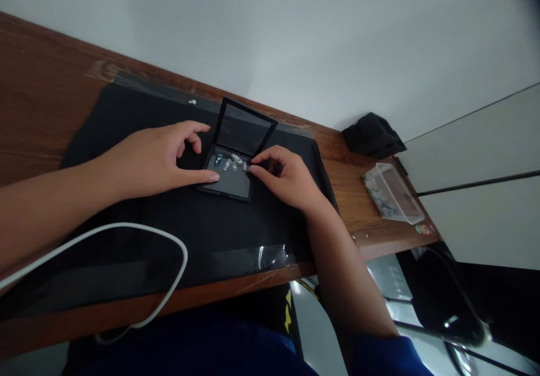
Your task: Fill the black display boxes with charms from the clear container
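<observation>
A small black hinged case (pixel 230 186) lies open on a black mat (pixel 126 207), its lid (pixel 243 128) standing up. Several small gem-like pieces (pixel 231 163) sit in a row on its grey inner pad. My left hand (pixel 156 157) rests at the case's left side, thumb lying on the tray's near-left corner, fingers spread. My right hand (pixel 284 178) is at the case's right edge, thumb and forefinger pinched on a small pale piece (pixel 245 166).
The mat covers a brown wooden desk (pixel 37 84) against a white wall. A white cable (pixel 139 235) loops over the mat's near left. A clear plastic box (pixel 392 193) and a black pouch (pixel 373 134) sit at the desk's right end.
</observation>
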The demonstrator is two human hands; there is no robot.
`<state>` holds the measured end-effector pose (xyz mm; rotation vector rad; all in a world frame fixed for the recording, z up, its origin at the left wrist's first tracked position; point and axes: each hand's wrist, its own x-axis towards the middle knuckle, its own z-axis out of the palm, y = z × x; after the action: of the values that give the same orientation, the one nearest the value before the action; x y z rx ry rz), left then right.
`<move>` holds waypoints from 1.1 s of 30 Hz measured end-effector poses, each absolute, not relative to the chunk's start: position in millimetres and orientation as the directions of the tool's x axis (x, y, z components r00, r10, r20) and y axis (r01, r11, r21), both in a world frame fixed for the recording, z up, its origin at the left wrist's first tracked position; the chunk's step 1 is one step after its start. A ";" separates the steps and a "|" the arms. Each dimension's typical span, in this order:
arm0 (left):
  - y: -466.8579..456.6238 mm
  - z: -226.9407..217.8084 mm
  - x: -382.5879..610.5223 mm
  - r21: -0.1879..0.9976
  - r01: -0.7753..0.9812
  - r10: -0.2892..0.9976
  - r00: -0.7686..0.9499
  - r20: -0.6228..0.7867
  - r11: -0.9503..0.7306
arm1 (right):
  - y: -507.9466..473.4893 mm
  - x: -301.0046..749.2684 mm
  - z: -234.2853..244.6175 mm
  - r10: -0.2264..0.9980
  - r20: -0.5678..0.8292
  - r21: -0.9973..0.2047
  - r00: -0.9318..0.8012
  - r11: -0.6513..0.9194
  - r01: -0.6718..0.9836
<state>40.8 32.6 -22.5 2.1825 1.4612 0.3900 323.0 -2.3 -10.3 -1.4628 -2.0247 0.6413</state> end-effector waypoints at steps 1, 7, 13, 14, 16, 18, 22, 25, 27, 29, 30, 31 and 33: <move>31.5 -22.5 40.8 0.540 0.779 0.920 0.390 -0.022 -0.318 | -2.8 321.3 -10.4 0.961 0.162 -0.658 -0.225 0.275 0.701; 32.3 -23.5 40.9 0.536 0.788 0.927 0.374 -0.026 -0.303 | -7.5 307.6 -8.8 0.959 0.242 -0.543 -0.148 0.260 0.799; 33.2 -22.5 43.7 0.528 0.795 0.928 0.372 -0.035 -0.299 | -9.2 290.5 -9.0 0.947 0.262 -0.450 -0.188 0.292 0.844; 33.0 -22.6 44.3 0.527 0.796 0.929 0.370 -0.033 -0.298 | -8.7 288.8 -9.9 0.945 0.258 -0.437 -0.199 0.298 0.849; 32.7 -23.1 45.0 0.525 0.799 0.932 0.361 -0.031 -0.292 | -8.0 287.2 -11.4 0.946 0.233 -0.414 -0.224 0.305 0.858; 32.9 -23.7 45.1 0.522 0.804 0.934 0.355 -0.035 -0.285 | -8.0 287.5 -11.8 0.946 0.211 -0.394 -0.248 0.314 0.863; 33.4 -23.3 44.3 0.521 0.808 0.937 0.347 -0.042 -0.276 | -9.4 287.8 -9.6 0.945 0.185 -0.373 -0.269 0.320 0.871; 33.5 -22.4 44.4 0.524 0.806 0.935 0.350 -0.050 -0.274 | -9.9 286.5 -8.1 0.954 0.173 -0.366 -0.246 0.295 0.883; 33.8 -22.6 44.8 0.522 0.808 0.935 0.351 -0.052 -0.274 | -9.8 285.7 -8.3 0.954 0.174 -0.363 -0.243 0.291 0.885; 34.3 -23.4 45.1 0.523 0.806 0.935 0.352 -0.049 -0.277 | -9.9 285.1 -9.1 0.953 0.171 -0.367 -0.249 0.296 0.882; 34.6 -24.0 45.1 0.526 0.804 0.934 0.354 -0.046 -0.279 | -10.1 284.9 -9.5 0.952 0.171 -0.370 -0.253 0.300 0.879; 34.9 -24.5 44.9 0.530 0.800 0.933 0.356 -0.043 -0.281 | -10.6 284.4 -9.6 0.952 0.171 -0.374 -0.252 0.299 0.878; 35.8 -25.3 44.0 0.529 0.799 0.932 0.360 -0.040 -0.286 | -12.5 283.1 -9.2 0.958 0.169 -0.373 -0.231 0.279 0.885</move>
<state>44.0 35.8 -25.3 2.1632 1.5015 0.3828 283.1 -12.5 -9.2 -1.6695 -2.1935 0.2809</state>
